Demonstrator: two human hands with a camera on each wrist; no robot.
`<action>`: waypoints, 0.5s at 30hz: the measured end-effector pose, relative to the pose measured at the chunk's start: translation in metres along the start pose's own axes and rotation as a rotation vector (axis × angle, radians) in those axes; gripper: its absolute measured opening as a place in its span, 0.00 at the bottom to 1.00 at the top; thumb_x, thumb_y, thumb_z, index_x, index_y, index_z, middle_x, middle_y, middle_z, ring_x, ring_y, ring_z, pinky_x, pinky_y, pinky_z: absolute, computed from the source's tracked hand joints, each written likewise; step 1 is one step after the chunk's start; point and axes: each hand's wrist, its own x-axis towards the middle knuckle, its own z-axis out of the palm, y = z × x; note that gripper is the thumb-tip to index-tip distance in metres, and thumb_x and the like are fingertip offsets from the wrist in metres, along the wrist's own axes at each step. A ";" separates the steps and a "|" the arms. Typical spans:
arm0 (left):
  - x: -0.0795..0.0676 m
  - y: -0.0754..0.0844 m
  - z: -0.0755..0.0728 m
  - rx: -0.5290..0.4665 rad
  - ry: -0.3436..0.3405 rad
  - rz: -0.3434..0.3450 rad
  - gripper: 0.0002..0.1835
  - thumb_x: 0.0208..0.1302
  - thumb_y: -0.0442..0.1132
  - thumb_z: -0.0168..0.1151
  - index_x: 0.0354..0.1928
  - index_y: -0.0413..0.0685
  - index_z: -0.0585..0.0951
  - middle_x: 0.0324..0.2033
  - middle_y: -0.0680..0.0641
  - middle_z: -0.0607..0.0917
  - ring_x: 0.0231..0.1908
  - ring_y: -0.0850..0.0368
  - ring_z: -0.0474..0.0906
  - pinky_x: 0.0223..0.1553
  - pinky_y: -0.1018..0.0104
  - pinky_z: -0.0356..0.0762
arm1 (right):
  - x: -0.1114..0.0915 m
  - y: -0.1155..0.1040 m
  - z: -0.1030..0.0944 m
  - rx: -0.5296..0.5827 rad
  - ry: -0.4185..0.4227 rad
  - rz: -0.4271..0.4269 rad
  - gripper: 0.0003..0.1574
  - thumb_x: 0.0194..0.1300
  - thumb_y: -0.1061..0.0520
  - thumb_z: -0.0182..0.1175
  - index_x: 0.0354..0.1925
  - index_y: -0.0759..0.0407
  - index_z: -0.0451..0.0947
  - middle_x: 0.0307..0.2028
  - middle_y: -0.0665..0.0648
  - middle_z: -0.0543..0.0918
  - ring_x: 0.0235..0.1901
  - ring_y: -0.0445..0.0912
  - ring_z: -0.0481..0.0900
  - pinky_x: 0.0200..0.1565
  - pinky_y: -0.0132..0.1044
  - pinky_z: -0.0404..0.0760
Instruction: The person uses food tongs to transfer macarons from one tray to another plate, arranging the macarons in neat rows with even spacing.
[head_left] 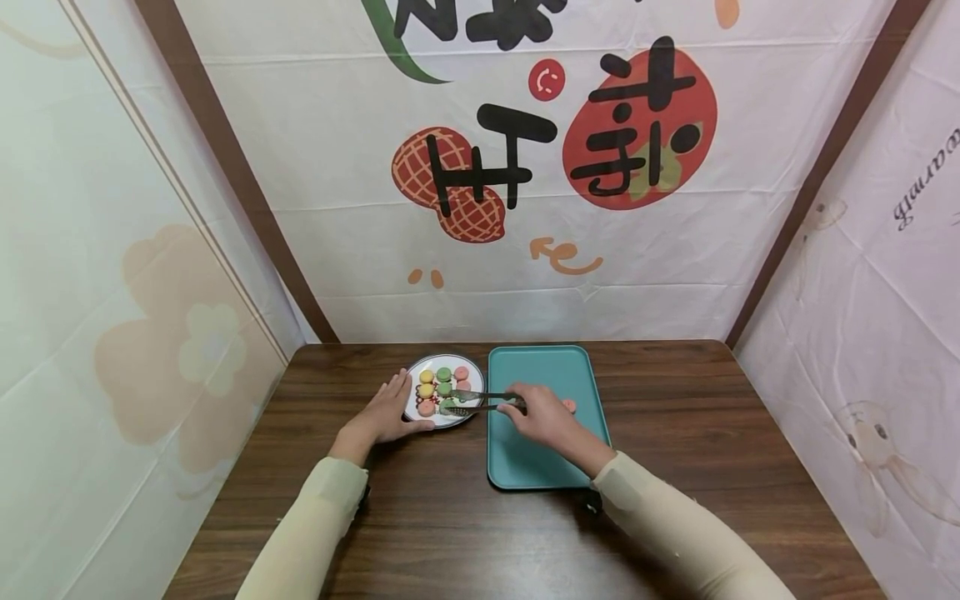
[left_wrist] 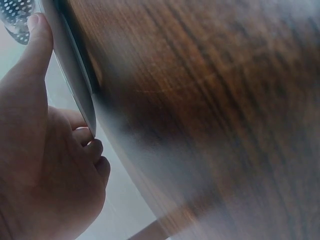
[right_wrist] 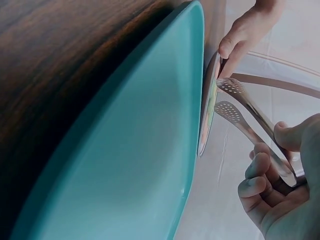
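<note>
A white plate (head_left: pixel 477 381) with a dark rim line holds several macarons in yellow, green and pink. My left hand (head_left: pixel 385 415) holds the plate's left edge, thumb along the near side; in the left wrist view its fingertips curl at the rim. My right hand (head_left: pixel 546 417) grips metal tongs (right_wrist: pixel 260 119) with perforated heads. Those heads reach left over the plate, spread apart around a green macaron (head_left: pixel 447 406) in the near row. Whether they touch it, I cannot tell. One pink macaron (head_left: pixel 569 406) lies on the teal tray (head_left: pixel 536 467), partly behind my right hand.
Tray and plate stand side by side near the far edge of the dark wooden table (head_left: pixel 420 517). A printed white cloth wall (head_left: pixel 637 292) rises right behind that edge, with more cloth walls at both sides.
</note>
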 end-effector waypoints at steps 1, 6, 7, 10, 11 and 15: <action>0.000 0.000 0.000 -0.001 0.000 0.000 0.66 0.69 0.71 0.65 0.84 0.27 0.45 0.84 0.28 0.41 0.84 0.31 0.39 0.84 0.39 0.41 | -0.001 0.000 0.000 0.006 0.005 0.002 0.22 0.79 0.50 0.66 0.59 0.66 0.84 0.39 0.55 0.89 0.25 0.38 0.79 0.28 0.36 0.81; -0.001 0.001 0.000 0.000 -0.001 0.003 0.66 0.69 0.71 0.65 0.83 0.27 0.45 0.84 0.28 0.41 0.84 0.31 0.39 0.84 0.39 0.41 | -0.008 0.000 -0.004 0.029 0.035 0.009 0.22 0.79 0.50 0.66 0.59 0.65 0.84 0.45 0.59 0.91 0.35 0.43 0.87 0.36 0.40 0.87; -0.001 0.001 0.000 0.000 -0.001 0.003 0.66 0.69 0.71 0.65 0.83 0.27 0.45 0.84 0.28 0.41 0.84 0.31 0.39 0.84 0.39 0.41 | -0.010 0.000 -0.004 0.035 0.039 0.012 0.22 0.79 0.50 0.66 0.60 0.65 0.84 0.45 0.59 0.91 0.36 0.44 0.88 0.37 0.41 0.88; 0.000 0.001 0.000 -0.001 0.000 0.005 0.66 0.69 0.71 0.65 0.83 0.27 0.45 0.84 0.28 0.41 0.84 0.31 0.39 0.84 0.39 0.41 | -0.014 0.000 -0.005 0.027 0.052 0.028 0.23 0.79 0.49 0.66 0.60 0.64 0.85 0.43 0.57 0.91 0.36 0.43 0.88 0.38 0.44 0.88; 0.000 0.000 0.000 -0.002 0.000 0.005 0.67 0.69 0.71 0.65 0.83 0.27 0.45 0.84 0.28 0.41 0.84 0.31 0.39 0.84 0.39 0.41 | -0.015 0.000 -0.006 0.022 0.058 0.035 0.23 0.79 0.48 0.66 0.60 0.64 0.85 0.42 0.55 0.91 0.35 0.42 0.87 0.38 0.45 0.87; 0.000 0.000 0.000 -0.003 -0.001 0.004 0.67 0.69 0.72 0.65 0.84 0.27 0.44 0.84 0.28 0.41 0.84 0.31 0.39 0.84 0.39 0.41 | -0.020 0.003 -0.006 0.001 0.082 0.055 0.24 0.78 0.47 0.67 0.60 0.62 0.85 0.37 0.50 0.91 0.32 0.38 0.84 0.39 0.48 0.81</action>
